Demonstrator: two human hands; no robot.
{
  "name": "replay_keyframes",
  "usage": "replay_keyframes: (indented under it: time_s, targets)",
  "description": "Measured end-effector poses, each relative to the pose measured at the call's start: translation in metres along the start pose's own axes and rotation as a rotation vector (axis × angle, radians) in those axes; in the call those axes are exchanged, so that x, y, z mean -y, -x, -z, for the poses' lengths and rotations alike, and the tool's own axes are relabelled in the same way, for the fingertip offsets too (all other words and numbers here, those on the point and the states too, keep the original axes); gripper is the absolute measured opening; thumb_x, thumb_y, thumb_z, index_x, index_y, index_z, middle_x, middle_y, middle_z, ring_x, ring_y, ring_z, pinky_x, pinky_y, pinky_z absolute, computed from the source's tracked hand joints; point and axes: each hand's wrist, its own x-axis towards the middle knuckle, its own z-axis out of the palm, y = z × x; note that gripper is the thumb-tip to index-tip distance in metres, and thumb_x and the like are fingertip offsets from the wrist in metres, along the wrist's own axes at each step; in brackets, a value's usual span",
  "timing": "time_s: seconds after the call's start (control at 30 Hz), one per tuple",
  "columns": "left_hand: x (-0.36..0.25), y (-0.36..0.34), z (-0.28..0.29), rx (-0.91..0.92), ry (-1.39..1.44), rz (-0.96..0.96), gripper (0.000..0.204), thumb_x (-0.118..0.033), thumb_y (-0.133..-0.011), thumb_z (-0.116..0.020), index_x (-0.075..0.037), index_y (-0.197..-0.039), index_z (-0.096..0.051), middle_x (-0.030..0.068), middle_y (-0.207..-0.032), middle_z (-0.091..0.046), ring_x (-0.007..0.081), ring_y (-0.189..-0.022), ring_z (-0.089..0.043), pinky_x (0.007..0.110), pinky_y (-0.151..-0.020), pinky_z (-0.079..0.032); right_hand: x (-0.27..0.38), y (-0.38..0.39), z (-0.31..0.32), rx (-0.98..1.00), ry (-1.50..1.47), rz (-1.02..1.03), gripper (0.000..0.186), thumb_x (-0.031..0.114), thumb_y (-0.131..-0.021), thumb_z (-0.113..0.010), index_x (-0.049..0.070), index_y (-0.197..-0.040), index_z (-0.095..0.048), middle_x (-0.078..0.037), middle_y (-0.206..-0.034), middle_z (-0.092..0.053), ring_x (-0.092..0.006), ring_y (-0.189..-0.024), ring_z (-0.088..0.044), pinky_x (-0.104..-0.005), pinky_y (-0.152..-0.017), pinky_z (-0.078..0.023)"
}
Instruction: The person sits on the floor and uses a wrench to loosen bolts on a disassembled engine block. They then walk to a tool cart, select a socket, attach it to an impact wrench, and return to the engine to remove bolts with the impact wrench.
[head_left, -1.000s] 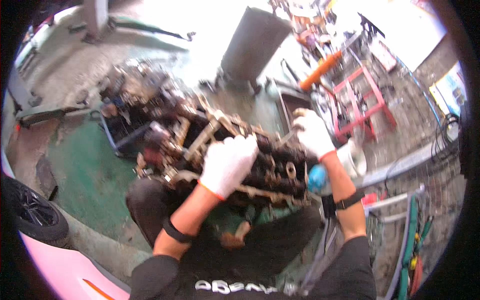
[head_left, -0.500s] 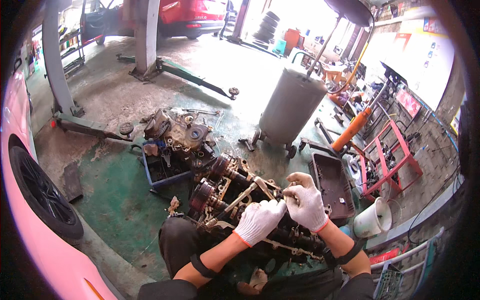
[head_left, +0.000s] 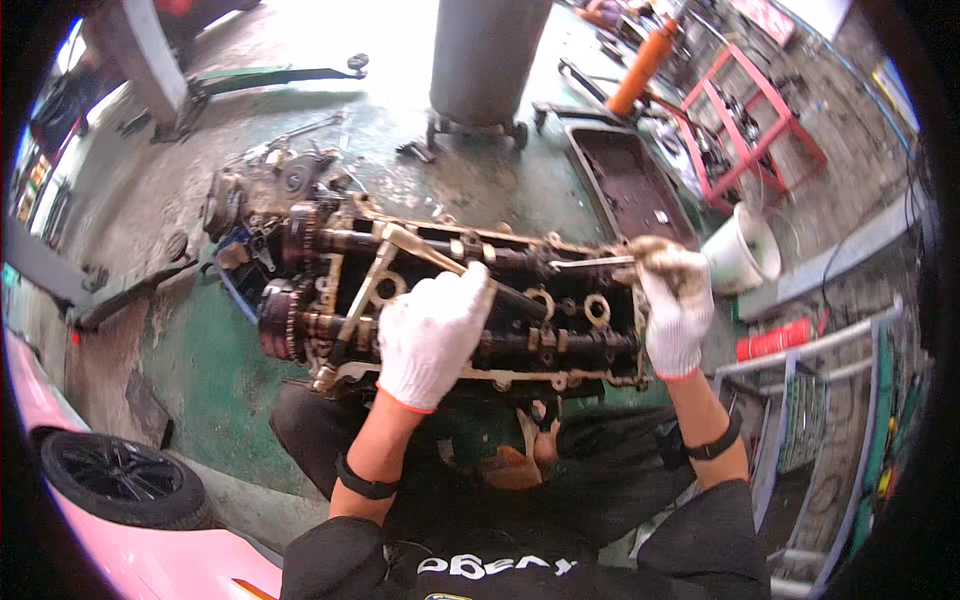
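An engine's cylinder head (head_left: 560, 381) with two dark camshafts lies before my knees, two toothed cam gears (head_left: 283, 320) at its left end. My left hand (head_left: 432, 335), in a white knit glove, is closed around a jointed metal lever tool (head_left: 362, 300). One bar of the tool slants down to the head's near left edge; a dark handle extends right of my fist. My right hand (head_left: 677, 300), gloved with grimy fingertips, pinches a thin silvery tool (head_left: 595, 262) above the head's right end. Its tip points left; its exact kind is unclear.
Beyond stand a grey cylindrical tank (head_left: 488, 65) on casters and a dark tray (head_left: 630, 185). At right are a white bucket (head_left: 742, 250), a red metal frame (head_left: 745, 125) and an orange jack (head_left: 642, 70). A pink car (head_left: 160, 560) sits at lower left, lift arms behind it.
My view has tilted down and swung over the engine. My hands, close together before, are now apart; the right has moved right and shows a thin tool. The left still grips the lever.
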Motion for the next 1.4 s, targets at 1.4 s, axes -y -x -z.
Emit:
replay_keyframes:
  time_s: [1.4]
  targets:
    - [-0.078,-0.076,-0.031,0.491,-0.148,-0.116,0.027,-0.031,-0.091,-0.07,-0.004,-0.095,-0.074,0.0122,-0.073,-0.07,0.0268,-0.063,-0.069,0.035,-0.061,-0.053,-0.132,0.03,0.153,-0.436,-0.855,-0.786,0.026,0.001,-0.097,-0.052,-0.005,-0.122,-0.058,-0.015,-0.103,-0.066,-0.0231,-0.087,-0.069,-0.0246,-0.069,-0.06]
